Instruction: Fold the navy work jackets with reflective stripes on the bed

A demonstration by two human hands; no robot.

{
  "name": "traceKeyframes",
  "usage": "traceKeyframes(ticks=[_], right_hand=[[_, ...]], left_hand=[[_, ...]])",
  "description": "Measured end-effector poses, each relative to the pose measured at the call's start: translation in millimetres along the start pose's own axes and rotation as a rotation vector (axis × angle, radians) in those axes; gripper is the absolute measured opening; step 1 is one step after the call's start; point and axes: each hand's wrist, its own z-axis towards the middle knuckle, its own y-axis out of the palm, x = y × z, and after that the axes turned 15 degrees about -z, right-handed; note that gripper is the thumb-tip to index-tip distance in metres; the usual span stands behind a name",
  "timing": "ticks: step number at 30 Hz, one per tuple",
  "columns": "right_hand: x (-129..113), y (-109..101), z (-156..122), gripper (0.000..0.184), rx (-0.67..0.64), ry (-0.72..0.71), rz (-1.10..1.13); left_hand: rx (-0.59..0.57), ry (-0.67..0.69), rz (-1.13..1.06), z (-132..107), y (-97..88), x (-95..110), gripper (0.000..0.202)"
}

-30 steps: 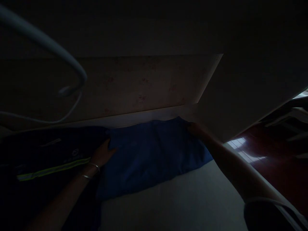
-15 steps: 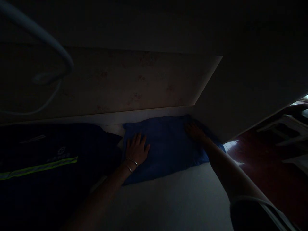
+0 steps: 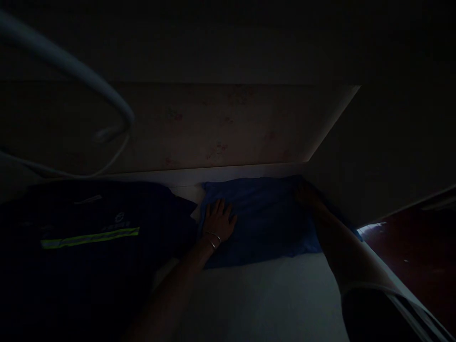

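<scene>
Cloth (image 3: 263, 223), blue, lies on the pale surface (image 3: 270, 299), along the foot of the flower-patterned wall (image 3: 228, 128), its right end near the dark side panel (image 3: 384, 156). Pillow or folded fabric: we cannot tell in this light. Our left hand (image 3: 219, 223) rests palm down near the left end, fingers spread apart, clamped on nothing. Our right hand (image 3: 307, 195) is at the right end, in shadow; we cannot tell whether that grip is closed on the fabric. Dark garment (image 3: 121, 209) with a reflective stripe (image 3: 90, 238) lies just left of the cloth; our left forearm (image 3: 174, 289) crosses part of it.

Risks, as we judge them: uneven pressure from the two hands could bunch the cloth; a rightward push could crumple its end against the panel; the forearm or the bangles (image 3: 214, 234) could snag the garment and drag it askew. White cable (image 3: 81, 73) loops at upper left; a lifted arm could catch it
</scene>
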Motion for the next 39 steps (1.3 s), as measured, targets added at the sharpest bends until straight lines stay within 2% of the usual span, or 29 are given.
traceKeyframes(ticks=[3,4,6,8,10,12,14,16,18,21,24,26,27,30,34,39], right_hand=[[-22.5,-16.3,-23.6,0.054,0.111,0.119,-0.016],[-33.5,-19.9,-39.0,0.054,0.164,0.102,-0.018],[-58.3,-20.1,-80.6,0.055,0.247,-0.023,-0.015],[-81.6,-10.0,-129.4,0.054,0.266,-0.149,-0.013],[-97.7,6.3,-172.1,0.053,0.233,-0.17,-0.014],[-105.7,20.6,-199.4,0.053,0.189,-0.134,-0.001],[-111.3,27.3,-211.7,0.055,0.207,-0.073,0.044],[-122.5,25.4,-217.7,0.056,0.288,-0.013,0.146],[-144.7,16.0,-225.3,0.056,0.332,0.027,0.327],[-197.4,-9.9,-238.9,0.051,0.283,-0.025,0.637],[-261.8,-45.8,-235.5,0.047,0.163,-0.195,0.795],[-303.4,-69.8,-217.5,0.05,0.064,-0.274,0.724],[-321.9,-80.0,-205.3,0.052,0.036,-0.289,0.618],[-362.3,-99.0,-169.9,0.049,-0.024,-0.322,0.32],[-378.0,-100.5,-153.7,0.028,-0.024,-0.308,0.274],[-369.4,-93.5,-167.2,0.027,0.092,-0.256,0.307]], left_hand=[[0.02,0.035,0.018,-20.1,-12.1,4.1,0.06],[0.027,0.067,0.027,-33.4,-16.0,4.6,0.059],[0.017,0.126,0.04,-68.1,-20.2,3.4,0.059],[-0.001,0.138,0.052,-108.4,-17.7,0.5,0.058],[0.003,0.113,0.068,-146.9,-10.4,-1.2,0.056],[0.011,0.064,0.074,-179.7,-5.8,1.3,0.057],[-0.035,0.061,0.05,-207.5,-11.3,7.7,0.059],[-0.091,0.106,0.011,-233.0,-29.7,14.0,0.059],[-0.08,0.104,-0.011,-258.3,-57.6,15.4,0.057],[0.032,-0.131,0.042,-296.9,-100.6,1.6,0.049],[0.062,-0.37,0.142,-332.9,-125.8,-25.2,0.044],[0.015,-0.44,0.146,-351.7,-130.3,-41.6,0.044],[-0.021,-0.457,0.13,-358.7,-130.0,-47.7,0.044],[-0.13,-0.437,0.083,-370.6,-125.2,-57.2,0.042],[-0.179,-0.392,0.055,-374.1,-122.9,-60.0,0.044],[-0.16,-0.359,-0.19,-370.7,-135.1,-57.6,0.033]])
